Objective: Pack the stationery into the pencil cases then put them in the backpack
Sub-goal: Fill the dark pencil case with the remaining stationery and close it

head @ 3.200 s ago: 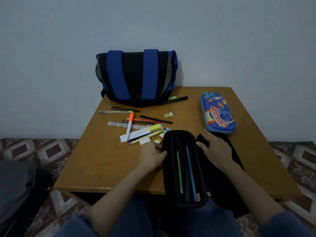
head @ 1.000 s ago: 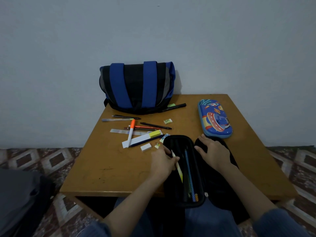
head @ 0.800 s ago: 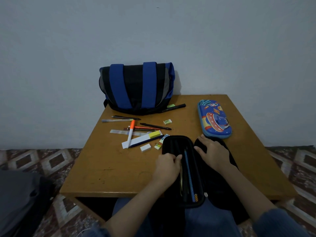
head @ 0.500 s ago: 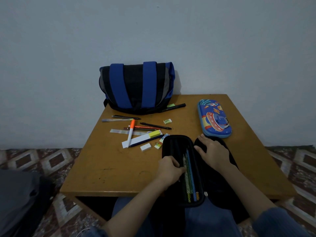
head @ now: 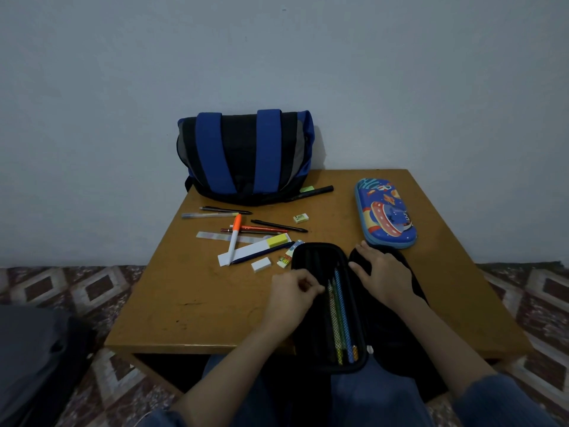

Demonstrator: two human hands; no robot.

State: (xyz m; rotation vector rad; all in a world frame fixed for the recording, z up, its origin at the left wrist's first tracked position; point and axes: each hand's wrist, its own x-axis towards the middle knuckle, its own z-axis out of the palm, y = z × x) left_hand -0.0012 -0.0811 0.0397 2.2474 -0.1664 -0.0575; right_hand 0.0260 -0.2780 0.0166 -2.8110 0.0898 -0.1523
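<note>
My left hand (head: 294, 292) sits at the open black pencil case's (head: 311, 260) rim, fingers loosely curled, apparently empty. My right hand (head: 383, 277) lies on its flap, fingers spread. I'd pin that flap and lay each loose piece, like the eraser (head: 261, 264), alongside the pencils (head: 338, 306). The dark interior hides any other contents.

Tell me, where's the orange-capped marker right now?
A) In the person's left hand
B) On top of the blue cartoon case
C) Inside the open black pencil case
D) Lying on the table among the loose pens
D: the orange-capped marker lies on the table across a white strip, left of the open black pencil case.
</note>
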